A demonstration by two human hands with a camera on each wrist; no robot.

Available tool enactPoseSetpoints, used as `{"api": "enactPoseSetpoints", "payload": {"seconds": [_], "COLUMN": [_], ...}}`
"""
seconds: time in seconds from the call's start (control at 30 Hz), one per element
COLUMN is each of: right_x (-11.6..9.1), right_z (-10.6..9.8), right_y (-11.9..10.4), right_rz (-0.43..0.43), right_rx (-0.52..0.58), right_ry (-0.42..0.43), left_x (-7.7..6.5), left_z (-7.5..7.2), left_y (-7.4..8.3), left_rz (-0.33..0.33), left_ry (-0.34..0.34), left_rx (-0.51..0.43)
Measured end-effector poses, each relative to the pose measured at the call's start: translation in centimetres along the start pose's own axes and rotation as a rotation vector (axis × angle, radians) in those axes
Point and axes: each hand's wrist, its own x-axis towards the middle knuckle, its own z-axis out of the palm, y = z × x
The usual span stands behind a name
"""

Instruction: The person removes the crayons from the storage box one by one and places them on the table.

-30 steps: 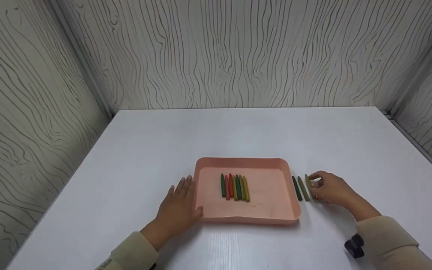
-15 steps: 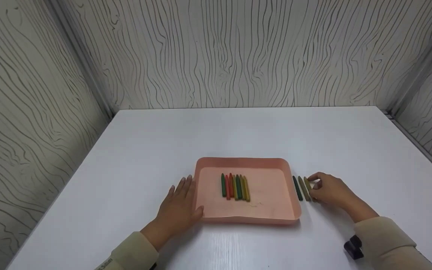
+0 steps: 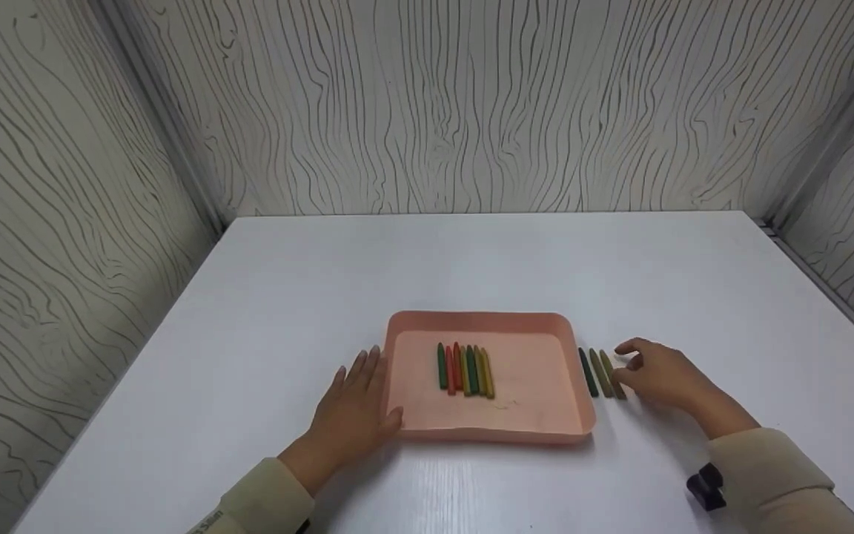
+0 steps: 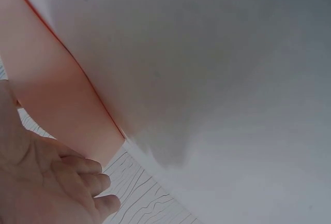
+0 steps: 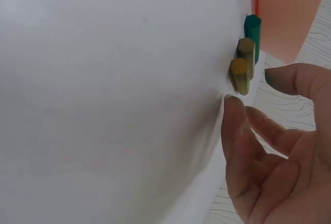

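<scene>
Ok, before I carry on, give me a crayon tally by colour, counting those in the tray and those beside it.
Red crayons: 2, both in the tray
Green crayons: 3, with 2 in the tray, 1 beside it
Yellow-to-olive crayons: 5, with 3 in the tray, 2 beside it
Total: 10

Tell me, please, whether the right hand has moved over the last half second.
Yes; in the head view, the right hand shifted slightly rightward, away from the pink tray.

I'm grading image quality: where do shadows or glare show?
Head view: pale glare on the table in front of the pink tray; left wrist view: broad, soft grey shadow across the table; right wrist view: soft shadow beside the right hand.
</scene>
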Motion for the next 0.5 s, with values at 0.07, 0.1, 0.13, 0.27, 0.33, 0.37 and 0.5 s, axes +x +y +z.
{"api": "enactPoseSetpoints", "payload": {"seconds": [0.07, 0.1, 0.13, 0.27, 0.33, 0.37, 0.5], "right_x": [-0.03, -0.07, -0.11, -0.28, -0.35, -0.38, -0.40], "right_z": [-0.18, -0.26, -0.34, -0.59, -0.68, -0.75, -1.08], "right_y": [0.25, 0.38, 0.49, 0.82, 0.86, 0.89, 0.83], "right_rz": [-0.019, -0.028, -0.036, -0.044, -0.038, -0.034, -0.020], "right_rx": [-0.039, -0.059, -0.080, -0.158, -0.188, -0.201, -0.248], "right_ry": [0.026, 0.041, 0.054, 0.124, 0.158, 0.174, 0.229], "left_x": [-0.04, -0.04, -0.04, 0.03, 0.06, 0.08, 0.12], "left_z": [-0.07, -0.11, -0.13, -0.20, -0.18, -0.18, -0.08], "left_y": [0.03, 0.04, 0.03, -0.02, -0.05, -0.06, -0.09], "left_rz": [0.004, 0.005, 0.007, 0.007, 0.006, 0.006, 0.009], "left_ry": [0.001, 0.002, 0.003, -0.001, -0.004, -0.007, -0.007], "left_rx": [-0.009, -0.008, -0.007, 0.000, 0.006, 0.007, 0.013]}}
